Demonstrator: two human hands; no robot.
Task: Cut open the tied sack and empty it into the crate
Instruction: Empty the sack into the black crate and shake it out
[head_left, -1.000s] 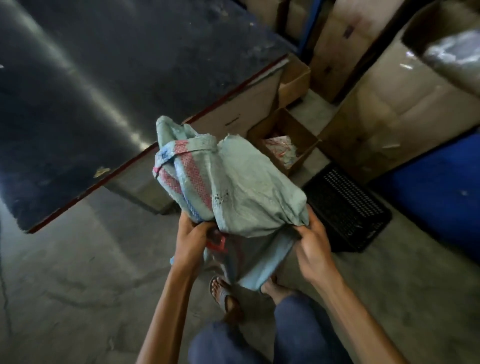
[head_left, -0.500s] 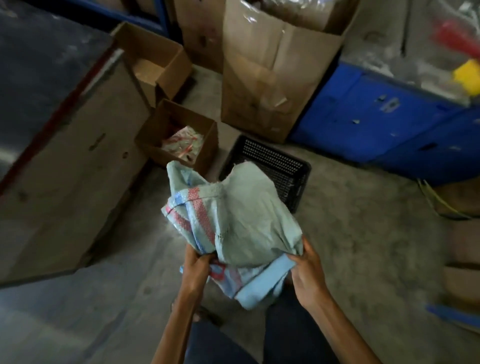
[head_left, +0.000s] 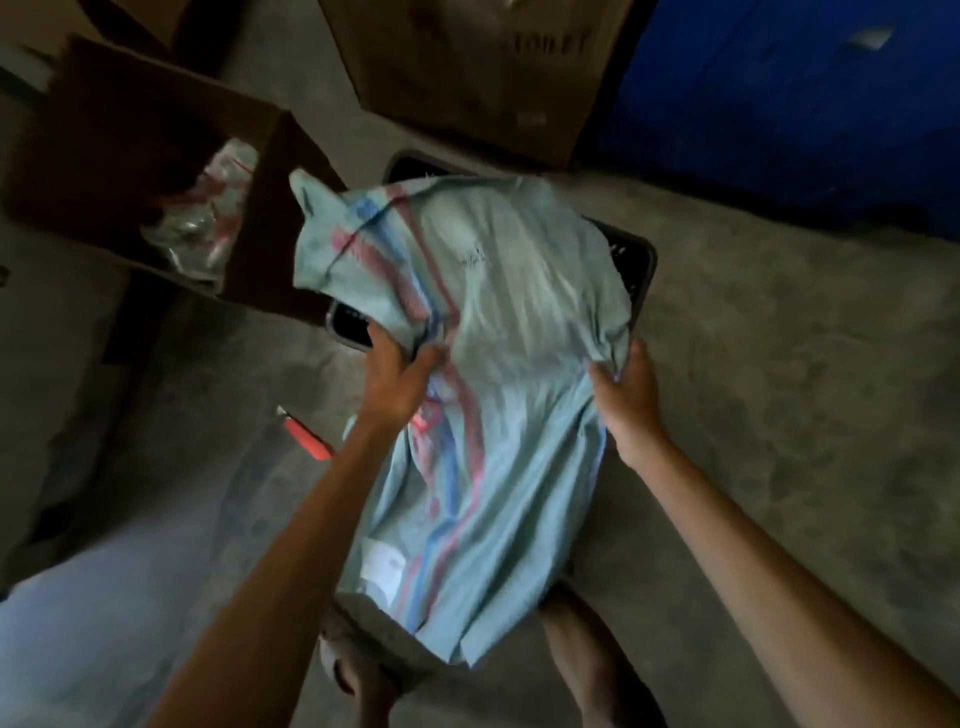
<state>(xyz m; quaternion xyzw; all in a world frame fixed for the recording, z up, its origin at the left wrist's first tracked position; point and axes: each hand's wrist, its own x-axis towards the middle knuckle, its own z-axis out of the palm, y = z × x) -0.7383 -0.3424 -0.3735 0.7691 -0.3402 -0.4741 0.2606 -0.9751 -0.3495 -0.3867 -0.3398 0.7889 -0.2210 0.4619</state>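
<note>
A pale green woven sack with red and blue stripes hangs in front of me, its upper part over the black plastic crate on the floor. My left hand pinches the sack's striped left side. My right hand grips its right edge. The sack's lower end droops toward my feet. The sack covers most of the crate, so only the crate's corners show. A red-handled cutter lies on the floor left of my left arm.
An open cardboard box with plastic-wrapped items stands left of the crate. A tall cardboard box is behind it, and a blue container at the back right. The floor is bare concrete. My feet are below the sack.
I have stepped closer and carried the sack forward over the crate. The sack has unfolded and now hangs longer. Both hands gripped lower before and now hold the sack's sides.
</note>
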